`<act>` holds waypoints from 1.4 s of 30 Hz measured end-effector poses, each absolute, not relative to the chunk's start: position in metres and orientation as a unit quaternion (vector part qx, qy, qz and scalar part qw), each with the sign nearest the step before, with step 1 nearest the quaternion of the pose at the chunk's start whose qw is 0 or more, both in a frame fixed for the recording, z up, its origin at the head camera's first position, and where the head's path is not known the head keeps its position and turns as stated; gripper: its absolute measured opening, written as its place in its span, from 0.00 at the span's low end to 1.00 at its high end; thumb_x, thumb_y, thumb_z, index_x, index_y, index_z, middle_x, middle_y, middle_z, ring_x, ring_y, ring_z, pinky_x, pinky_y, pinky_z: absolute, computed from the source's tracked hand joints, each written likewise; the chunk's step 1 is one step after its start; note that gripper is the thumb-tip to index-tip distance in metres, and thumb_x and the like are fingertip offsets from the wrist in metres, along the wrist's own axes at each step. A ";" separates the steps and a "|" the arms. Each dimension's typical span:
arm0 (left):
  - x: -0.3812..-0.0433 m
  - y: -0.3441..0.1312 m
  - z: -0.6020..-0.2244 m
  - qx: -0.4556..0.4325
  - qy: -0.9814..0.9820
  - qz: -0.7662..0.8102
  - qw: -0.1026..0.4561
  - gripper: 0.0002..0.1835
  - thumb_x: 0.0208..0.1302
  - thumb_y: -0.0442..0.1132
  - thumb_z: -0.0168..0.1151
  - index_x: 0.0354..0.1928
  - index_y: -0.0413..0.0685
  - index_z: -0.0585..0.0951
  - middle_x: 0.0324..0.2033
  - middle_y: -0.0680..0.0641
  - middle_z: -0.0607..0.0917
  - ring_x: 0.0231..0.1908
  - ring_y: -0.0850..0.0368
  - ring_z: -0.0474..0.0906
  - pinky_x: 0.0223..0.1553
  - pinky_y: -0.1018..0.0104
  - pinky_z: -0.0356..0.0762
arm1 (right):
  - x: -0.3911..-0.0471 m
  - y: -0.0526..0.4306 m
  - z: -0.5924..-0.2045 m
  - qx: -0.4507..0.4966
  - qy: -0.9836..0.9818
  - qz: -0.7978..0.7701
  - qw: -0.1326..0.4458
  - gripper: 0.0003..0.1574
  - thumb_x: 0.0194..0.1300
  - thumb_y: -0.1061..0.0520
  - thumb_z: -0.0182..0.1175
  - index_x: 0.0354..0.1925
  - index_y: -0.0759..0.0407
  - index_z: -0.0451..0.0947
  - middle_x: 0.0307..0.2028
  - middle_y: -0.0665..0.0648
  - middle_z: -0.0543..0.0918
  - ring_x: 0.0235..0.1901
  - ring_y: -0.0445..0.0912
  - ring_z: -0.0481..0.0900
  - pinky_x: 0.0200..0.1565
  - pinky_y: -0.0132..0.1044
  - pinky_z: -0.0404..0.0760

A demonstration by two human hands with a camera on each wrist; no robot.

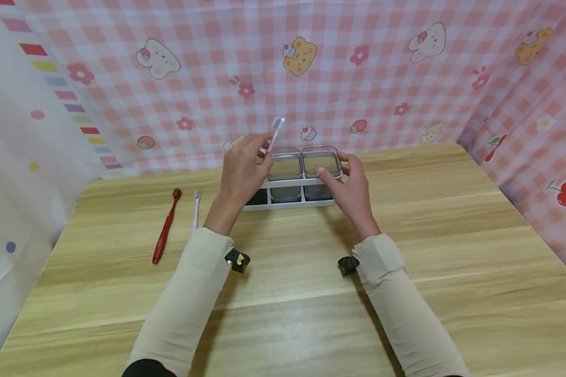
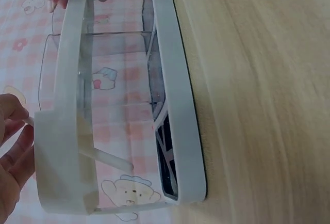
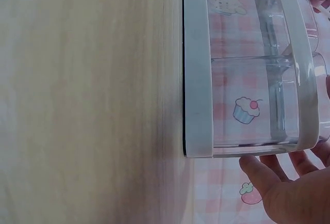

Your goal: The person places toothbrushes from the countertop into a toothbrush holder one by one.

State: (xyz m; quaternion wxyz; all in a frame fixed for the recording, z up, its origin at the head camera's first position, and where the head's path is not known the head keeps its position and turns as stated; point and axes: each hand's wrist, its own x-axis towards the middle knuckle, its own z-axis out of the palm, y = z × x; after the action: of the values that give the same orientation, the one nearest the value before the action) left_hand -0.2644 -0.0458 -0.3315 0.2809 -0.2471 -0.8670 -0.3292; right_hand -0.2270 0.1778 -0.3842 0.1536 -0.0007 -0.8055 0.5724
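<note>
While a checked curtain (image 1: 335,78) is backing the surface (image 1: 283,314), we are counting one rack (image 1: 287,205), two clear cups (image 1: 285,165) and three toothbrushes (image 1: 162,238), two lying leftward. The left hand (image 1: 245,167) is pinching the white toothbrush (image 1: 274,135), handle inside the rack; the right hand (image 1: 354,191) is gripping the rack's right end.

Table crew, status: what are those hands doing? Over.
Left hand pinches white toothbrush, handle through upper tier of holder. Right hand grips holder's right end. Nothing apparently blocking; red toothbrush, pink toothbrush lie aside.
</note>
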 end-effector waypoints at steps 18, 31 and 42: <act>-0.261 -0.054 -0.335 -0.236 -0.872 -0.347 0.253 0.21 0.63 0.24 0.62 0.59 0.36 0.79 0.38 0.39 0.86 0.33 0.49 0.87 0.30 0.62 0.85 | -0.227 0.177 -0.385 -0.006 -0.805 0.574 0.149 0.42 0.67 0.44 0.67 0.71 0.59 0.66 0.70 0.58 0.67 0.66 0.59 0.66 0.58 0.52 0.78; -0.257 -0.056 -0.325 -0.222 -0.906 -0.320 0.164 0.11 0.65 0.26 0.61 0.48 0.37 0.75 0.35 0.44 0.79 0.34 0.51 0.82 0.32 0.61 0.82 | -0.228 0.179 -0.385 -0.008 -0.811 0.565 0.152 0.42 0.67 0.43 0.66 0.71 0.60 0.65 0.70 0.59 0.67 0.66 0.60 0.67 0.59 0.52 0.77; -0.256 -0.059 -0.323 -0.213 -0.913 -0.312 0.153 0.11 0.65 0.26 0.62 0.48 0.37 0.75 0.33 0.45 0.80 0.32 0.51 0.78 0.31 0.61 0.79 | -0.228 0.177 -0.385 -0.007 -0.811 0.566 0.146 0.43 0.68 0.42 0.66 0.71 0.60 0.65 0.70 0.58 0.67 0.66 0.59 0.67 0.58 0.52 0.78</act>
State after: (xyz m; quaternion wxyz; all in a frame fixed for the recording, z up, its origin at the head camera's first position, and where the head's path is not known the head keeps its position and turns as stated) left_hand -0.2562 -0.0594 -0.3232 0.1528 -0.2128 -0.9131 -0.3124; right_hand -0.2281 0.1773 -0.3852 0.1464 -0.0069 -0.8111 0.5662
